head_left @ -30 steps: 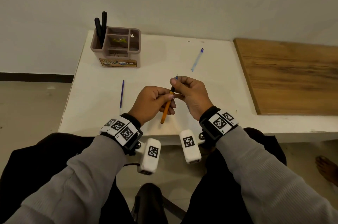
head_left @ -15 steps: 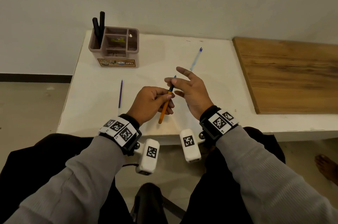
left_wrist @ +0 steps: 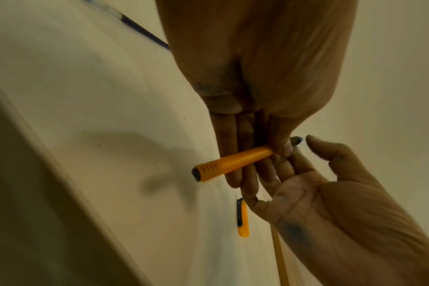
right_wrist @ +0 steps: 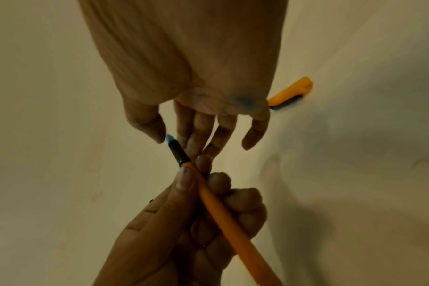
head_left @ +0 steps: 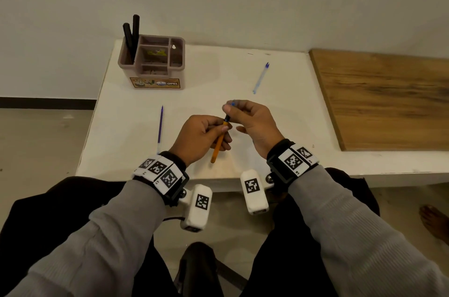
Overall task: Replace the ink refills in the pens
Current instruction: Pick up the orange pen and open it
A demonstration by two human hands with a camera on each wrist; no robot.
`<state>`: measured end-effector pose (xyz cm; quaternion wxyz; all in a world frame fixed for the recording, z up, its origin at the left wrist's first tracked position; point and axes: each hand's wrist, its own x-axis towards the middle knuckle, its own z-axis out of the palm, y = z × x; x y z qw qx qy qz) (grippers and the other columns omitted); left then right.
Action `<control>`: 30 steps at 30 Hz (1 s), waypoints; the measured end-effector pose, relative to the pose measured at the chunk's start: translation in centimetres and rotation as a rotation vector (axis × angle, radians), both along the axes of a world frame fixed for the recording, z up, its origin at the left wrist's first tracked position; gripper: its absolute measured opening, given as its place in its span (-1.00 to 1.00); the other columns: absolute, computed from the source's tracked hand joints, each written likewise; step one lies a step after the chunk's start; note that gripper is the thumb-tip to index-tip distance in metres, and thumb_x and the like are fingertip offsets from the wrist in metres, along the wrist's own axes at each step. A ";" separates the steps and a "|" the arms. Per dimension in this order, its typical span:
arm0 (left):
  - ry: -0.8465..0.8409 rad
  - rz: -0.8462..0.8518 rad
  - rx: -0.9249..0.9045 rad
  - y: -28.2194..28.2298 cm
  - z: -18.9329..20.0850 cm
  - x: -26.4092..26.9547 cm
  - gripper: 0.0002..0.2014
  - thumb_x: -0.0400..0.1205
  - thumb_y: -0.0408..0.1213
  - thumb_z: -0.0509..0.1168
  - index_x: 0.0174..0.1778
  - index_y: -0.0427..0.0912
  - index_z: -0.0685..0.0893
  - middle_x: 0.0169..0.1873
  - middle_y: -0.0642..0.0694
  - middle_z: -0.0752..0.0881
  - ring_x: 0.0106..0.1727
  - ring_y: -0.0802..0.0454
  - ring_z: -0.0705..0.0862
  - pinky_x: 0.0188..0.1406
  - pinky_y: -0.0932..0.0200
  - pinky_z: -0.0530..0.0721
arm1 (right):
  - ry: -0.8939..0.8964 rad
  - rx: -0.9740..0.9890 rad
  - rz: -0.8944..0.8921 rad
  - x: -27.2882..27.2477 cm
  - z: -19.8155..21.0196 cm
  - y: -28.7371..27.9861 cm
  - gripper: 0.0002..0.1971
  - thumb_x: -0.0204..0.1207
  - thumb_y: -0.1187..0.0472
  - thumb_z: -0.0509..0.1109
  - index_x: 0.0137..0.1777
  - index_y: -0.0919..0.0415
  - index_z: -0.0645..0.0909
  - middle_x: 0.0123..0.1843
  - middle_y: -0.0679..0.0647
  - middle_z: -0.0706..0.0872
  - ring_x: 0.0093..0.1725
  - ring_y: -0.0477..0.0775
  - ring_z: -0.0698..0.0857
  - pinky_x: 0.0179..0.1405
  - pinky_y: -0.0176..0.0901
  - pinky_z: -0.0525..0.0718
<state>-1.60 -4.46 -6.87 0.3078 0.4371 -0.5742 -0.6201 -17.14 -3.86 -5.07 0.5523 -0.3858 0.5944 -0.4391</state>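
My left hand [head_left: 224,126] grips an orange pen barrel [head_left: 218,143] just above the white table [head_left: 206,78], its open end pointing away from me. A dark ink refill [right_wrist: 178,152] with a blue tip sticks out of that end. My right hand [head_left: 230,106] has its thumb and forefinger closed round the blue tip, the other fingers spread loosely. The barrel's rear end [left_wrist: 233,162] points back toward the table edge. The orange pen cap [right_wrist: 290,92] lies on the table under my right hand.
A purple refill [head_left: 160,124] lies left of my hands and a pale blue refill [head_left: 261,78] lies further back. A brown organizer [head_left: 155,63] with two black pens [head_left: 132,37] stands at the back left. A wooden board [head_left: 384,100] covers the right side.
Half a second ago my right hand was spread open beside the refill tip; now its thumb and forefinger have closed on the tip again. The left hand keeps its grip on the barrel.
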 end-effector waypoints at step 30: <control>0.004 0.050 0.017 -0.1 -1.1 0.0 -0.83 0.68 -0.49 0.21 0.05 -0.31 0.70 -0.32 -0.34 0.75 -0.38 -0.13 0.81 -0.37 0.15 0.79 | 0.209 -0.027 -0.359 -5.9 -0.5 -1.8 -0.83 0.45 0.19 0.58 -0.01 0.23 0.77 -0.20 0.06 0.79 -0.22 -0.03 0.70 -0.25 -0.31 0.65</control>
